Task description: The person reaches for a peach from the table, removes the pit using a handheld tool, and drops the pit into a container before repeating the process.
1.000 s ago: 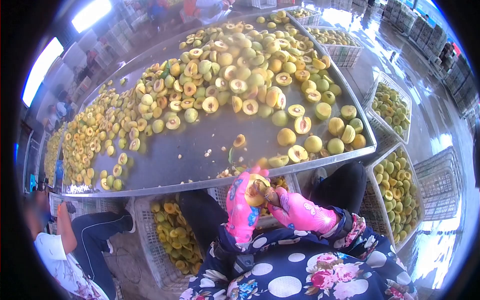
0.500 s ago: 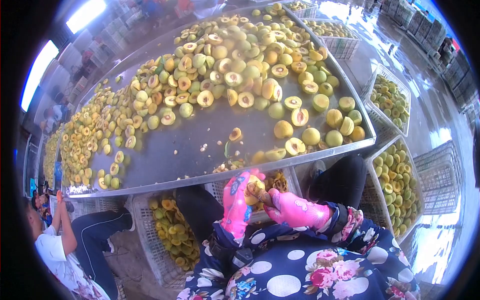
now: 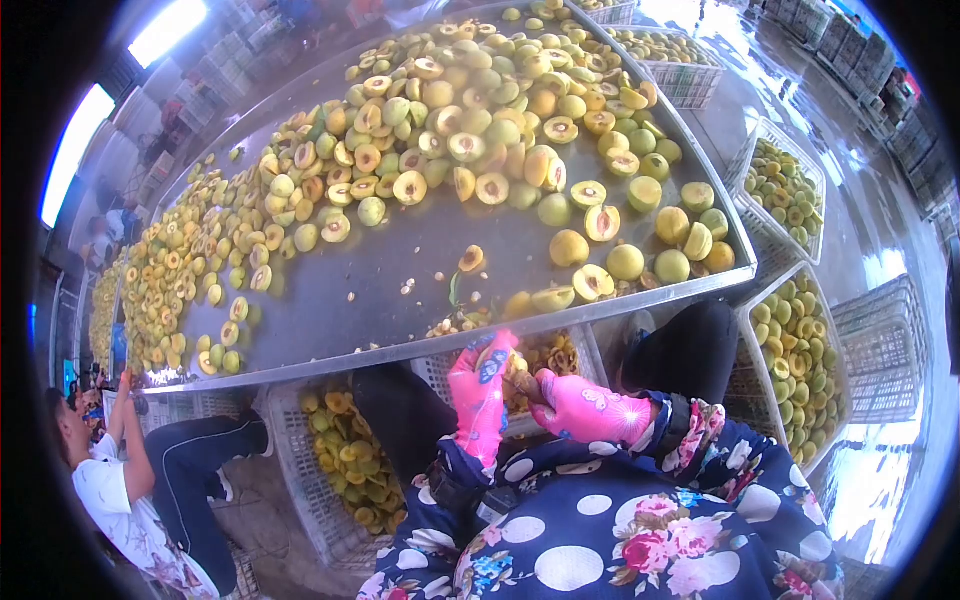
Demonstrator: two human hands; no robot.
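My left hand (image 3: 482, 400), in a pink patterned glove, is closed around a yellow fruit piece (image 3: 513, 366) just below the metal table's near edge. From the right, my right hand (image 3: 590, 408), also gloved in pink, is closed with its fingertips against the fruit; it grips something brownish, too small to make out. Beneath both hands sits a crate with cut fruit pieces (image 3: 553, 358). Above them the metal table (image 3: 390, 270) bears a large heap of halved and whole yellow-green fruits (image 3: 465, 147). Small pits and scraps lie near its edge.
A crate of fruit pieces (image 3: 290, 470) stands at lower left. Full fruit crates (image 3: 833, 405) line the right side, beside an empty-looking stacked crate (image 3: 880, 345). A seated co-worker (image 3: 110, 480) is at far left, arms raised to the table. Stacked crates stand behind.
My left hand has turned slightly and covers more of the fruit. My right hand has shifted slightly. The co-worker's head and arms have moved a little. The view has shifted slightly.
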